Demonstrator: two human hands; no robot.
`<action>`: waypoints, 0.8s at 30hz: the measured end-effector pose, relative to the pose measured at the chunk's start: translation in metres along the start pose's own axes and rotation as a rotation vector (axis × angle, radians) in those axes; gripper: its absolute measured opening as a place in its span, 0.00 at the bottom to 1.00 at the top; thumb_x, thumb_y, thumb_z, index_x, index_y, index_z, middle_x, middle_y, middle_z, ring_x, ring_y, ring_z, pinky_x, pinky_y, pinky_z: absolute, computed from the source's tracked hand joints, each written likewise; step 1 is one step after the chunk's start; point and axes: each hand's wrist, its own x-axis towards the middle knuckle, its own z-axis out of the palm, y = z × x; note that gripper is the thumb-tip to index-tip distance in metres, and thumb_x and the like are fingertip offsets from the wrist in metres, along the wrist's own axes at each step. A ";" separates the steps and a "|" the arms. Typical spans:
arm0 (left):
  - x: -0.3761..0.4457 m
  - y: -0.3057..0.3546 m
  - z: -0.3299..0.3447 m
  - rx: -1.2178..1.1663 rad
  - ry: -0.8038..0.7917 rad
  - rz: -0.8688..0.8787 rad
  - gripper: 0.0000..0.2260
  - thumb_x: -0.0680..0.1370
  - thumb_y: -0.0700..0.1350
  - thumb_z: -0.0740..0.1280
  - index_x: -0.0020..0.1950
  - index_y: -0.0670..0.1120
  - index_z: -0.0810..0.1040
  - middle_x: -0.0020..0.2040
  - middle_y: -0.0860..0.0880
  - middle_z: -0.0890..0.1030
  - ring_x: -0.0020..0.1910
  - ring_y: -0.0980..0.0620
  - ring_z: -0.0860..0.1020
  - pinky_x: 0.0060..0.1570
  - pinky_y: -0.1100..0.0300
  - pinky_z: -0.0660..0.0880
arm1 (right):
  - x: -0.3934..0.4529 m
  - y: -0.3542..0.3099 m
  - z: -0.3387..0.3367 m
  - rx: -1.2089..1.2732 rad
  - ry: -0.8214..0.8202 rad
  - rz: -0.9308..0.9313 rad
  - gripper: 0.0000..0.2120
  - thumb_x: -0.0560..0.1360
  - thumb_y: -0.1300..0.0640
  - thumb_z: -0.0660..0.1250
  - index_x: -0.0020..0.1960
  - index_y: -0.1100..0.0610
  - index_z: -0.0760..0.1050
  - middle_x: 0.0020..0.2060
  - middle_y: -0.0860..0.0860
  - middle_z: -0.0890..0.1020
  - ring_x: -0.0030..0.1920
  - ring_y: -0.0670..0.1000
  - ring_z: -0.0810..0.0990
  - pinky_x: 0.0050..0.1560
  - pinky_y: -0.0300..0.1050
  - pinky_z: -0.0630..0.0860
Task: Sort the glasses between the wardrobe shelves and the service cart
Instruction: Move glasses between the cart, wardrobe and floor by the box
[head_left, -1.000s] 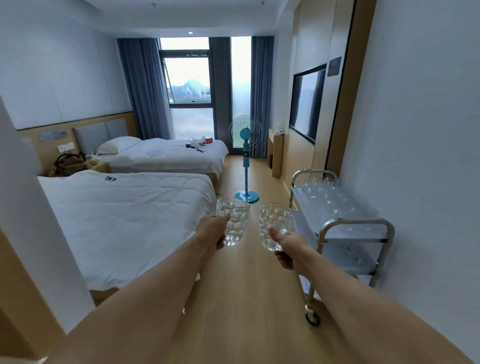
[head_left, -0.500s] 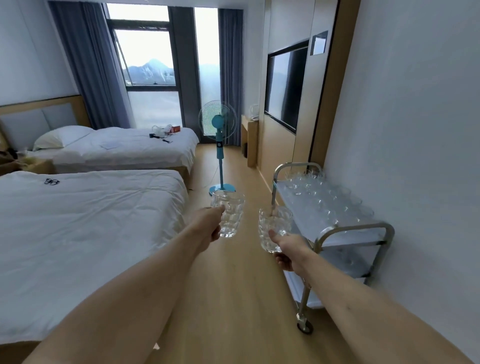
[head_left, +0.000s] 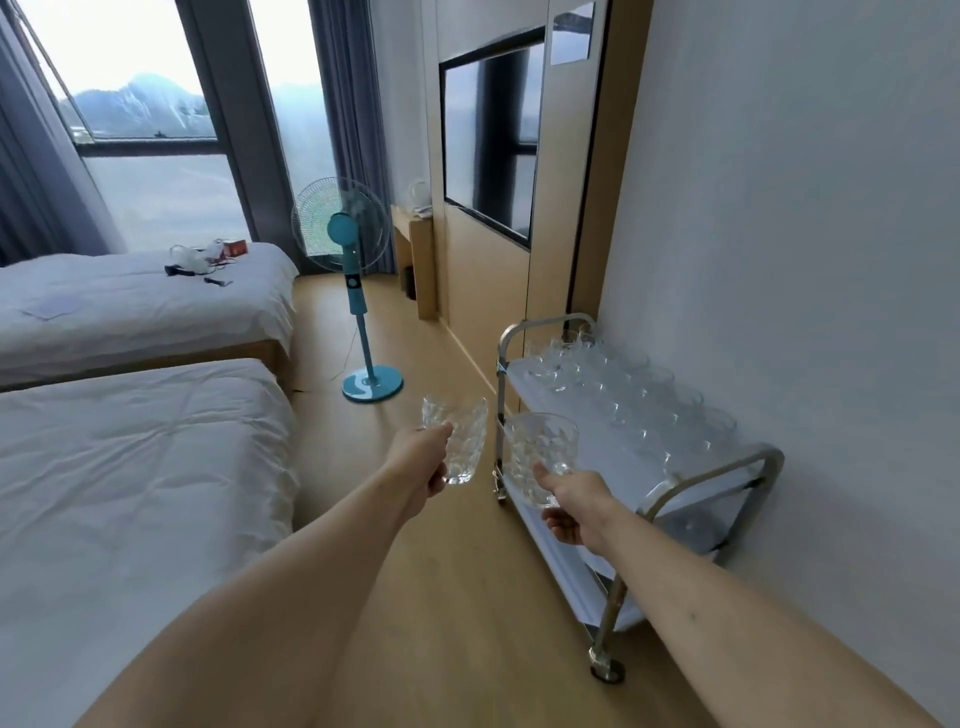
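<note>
Both hands are out in front, each with a dimpled glass held upright. The left hand (head_left: 423, 462) has its grip closed round the side of the left glass (head_left: 460, 441); the right hand (head_left: 571, 501) is curled round the lower part of the right glass (head_left: 540, 454), thumb up its near side. The two glasses sit close together, apart by a narrow gap.

The cart (head_left: 711, 480) is the landmark. It stands against the wall, ahead and to the right of both hands, its long axis running away from the person toward the TV panel. The right glass already overlaps the cart's near left rail in the view, though whether it is above the top shelf or short of it cannot be told. The left glass is left of the cart, over the floor.

On the cart's top shelf, rows of glasses (head_left: 639, 395) fill the wall side and the far end. A bare strip runs along the side nearer the room, down to the near handle.

The coming move, as I judge it, is a set-down onto that bare strip. The right hand is nearer and needs only a short reach forward and right. The left hand must cross further right, past the left rail. The risk is knocking the standing rows.
</note>
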 end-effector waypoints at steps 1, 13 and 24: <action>0.013 0.001 0.004 0.003 -0.012 -0.013 0.09 0.80 0.50 0.69 0.45 0.46 0.75 0.33 0.50 0.71 0.26 0.54 0.67 0.27 0.63 0.68 | 0.012 -0.002 -0.001 -0.005 0.009 0.019 0.15 0.77 0.45 0.73 0.49 0.56 0.74 0.30 0.56 0.77 0.27 0.50 0.73 0.29 0.42 0.74; 0.159 0.022 0.099 0.048 -0.065 -0.083 0.09 0.81 0.50 0.67 0.45 0.45 0.76 0.34 0.49 0.72 0.29 0.53 0.68 0.30 0.61 0.69 | 0.190 -0.037 -0.035 0.052 0.101 0.070 0.18 0.75 0.44 0.75 0.54 0.55 0.75 0.31 0.57 0.80 0.26 0.51 0.75 0.30 0.42 0.78; 0.263 0.042 0.178 0.083 -0.165 -0.117 0.11 0.80 0.49 0.68 0.41 0.46 0.73 0.31 0.50 0.71 0.25 0.53 0.67 0.29 0.61 0.69 | 0.302 -0.054 -0.070 0.104 0.187 0.128 0.35 0.74 0.45 0.76 0.74 0.60 0.69 0.35 0.58 0.80 0.25 0.50 0.75 0.29 0.41 0.77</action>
